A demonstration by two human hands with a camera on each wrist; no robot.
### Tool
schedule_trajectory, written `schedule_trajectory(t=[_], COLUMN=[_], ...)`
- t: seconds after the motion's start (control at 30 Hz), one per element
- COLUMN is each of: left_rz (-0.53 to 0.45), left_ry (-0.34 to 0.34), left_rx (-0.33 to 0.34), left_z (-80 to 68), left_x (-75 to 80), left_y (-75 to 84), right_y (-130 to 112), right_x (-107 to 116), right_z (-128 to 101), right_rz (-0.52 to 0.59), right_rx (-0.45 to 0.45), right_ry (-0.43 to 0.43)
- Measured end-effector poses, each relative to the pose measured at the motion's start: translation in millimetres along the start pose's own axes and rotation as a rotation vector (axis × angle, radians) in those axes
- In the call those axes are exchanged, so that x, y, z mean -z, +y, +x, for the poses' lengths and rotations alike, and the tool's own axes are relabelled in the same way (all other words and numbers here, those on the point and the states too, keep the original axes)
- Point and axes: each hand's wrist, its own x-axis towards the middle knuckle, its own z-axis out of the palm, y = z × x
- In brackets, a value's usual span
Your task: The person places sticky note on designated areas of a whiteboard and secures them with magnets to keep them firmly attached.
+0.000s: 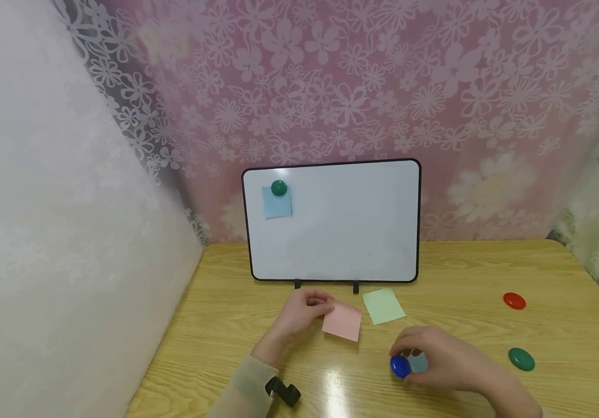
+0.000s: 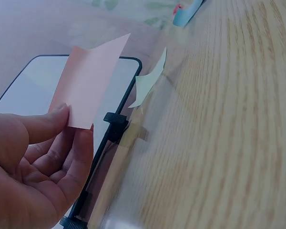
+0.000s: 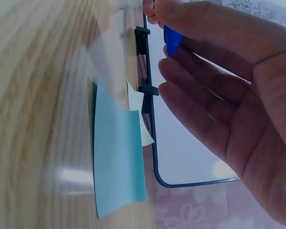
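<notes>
My left hand [image 1: 320,302] pinches one edge of a pink sticky note [image 1: 343,321] just in front of the whiteboard [image 1: 341,232]. In the left wrist view the thumb and fingers [image 2: 62,112] hold the pink note [image 2: 90,81] lifted off the wood. My right hand [image 1: 409,355] grips a blue round magnet [image 1: 400,366] between thumb and fingers, right above a light blue sticky note [image 1: 419,363] lying on the table. The right wrist view shows the blue magnet [image 3: 171,40] at the fingertips and the blue note [image 3: 117,157] flat below.
A pale green note [image 1: 383,306] lies beside the pink one. A red magnet [image 1: 514,301] and a green magnet [image 1: 521,359] sit on the wooden table [image 1: 487,273] at the right. On the board's top left, a green magnet [image 1: 278,188] pins a blue note [image 1: 277,206]. Curtains close in behind and on both sides.
</notes>
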Motion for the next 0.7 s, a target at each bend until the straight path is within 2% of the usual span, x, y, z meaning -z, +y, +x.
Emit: schedule_trajectory(t=[0.23,0.47,0.7], left_rz=[-0.045,-0.062,-0.11], left_ry=[0.024,0.021,0.035], left_rx=[-0.017,-0.017,-0.024], left_z=[-2.5,-2.2,-2.4], left_x=[2.9,8.1,19.1], left_y=[1.4,3.6,3.7], right_y=[-1,2,4], right_x=[9,17,20], right_z=[-1,-10,-15], right_rz=[-0.018,-0.027,-0.046], right_rx=[-0.016,-0.062,-0.049], right_ry=[0.024,0.069,0.101])
